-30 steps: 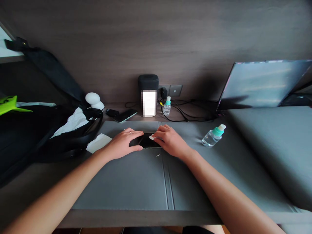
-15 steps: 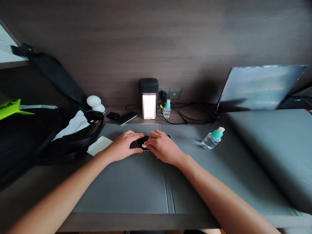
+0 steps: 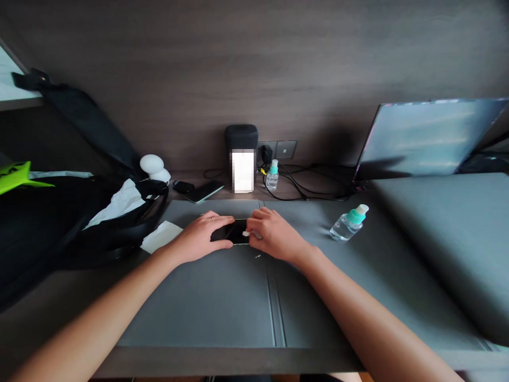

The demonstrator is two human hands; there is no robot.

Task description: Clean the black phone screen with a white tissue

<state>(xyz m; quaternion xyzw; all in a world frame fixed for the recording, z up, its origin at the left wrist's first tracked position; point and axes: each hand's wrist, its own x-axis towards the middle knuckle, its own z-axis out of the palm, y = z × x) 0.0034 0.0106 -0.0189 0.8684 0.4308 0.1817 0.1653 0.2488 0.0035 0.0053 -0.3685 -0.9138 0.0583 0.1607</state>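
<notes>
A black smartphone (image 3: 237,225) lies flat on the grey mat, screen up. My left hand (image 3: 200,237) grips its left part, thumb on the near edge and fingers along the far edge. Over the phone's right part is my right hand (image 3: 277,234), its fingers curled and pinching a small wad of white tissue (image 3: 245,233) against the screen. The right end of the phone is hidden under that hand. A few tiny white scraps (image 3: 258,256) lie on the mat just below the right hand.
A folded white paper (image 3: 162,236) and a black bag (image 3: 51,223) are at the left. A spray bottle (image 3: 345,227) stands at the right, before a laptop (image 3: 429,140) and a grey cushion (image 3: 445,228). Behind are another phone (image 3: 205,191), a black speaker-like box (image 3: 241,137) and a second bottle (image 3: 272,179).
My right hand has slid to the right along the phone with the tissue, uncovering more of the screen. The left hand keeps its place on the phone.
</notes>
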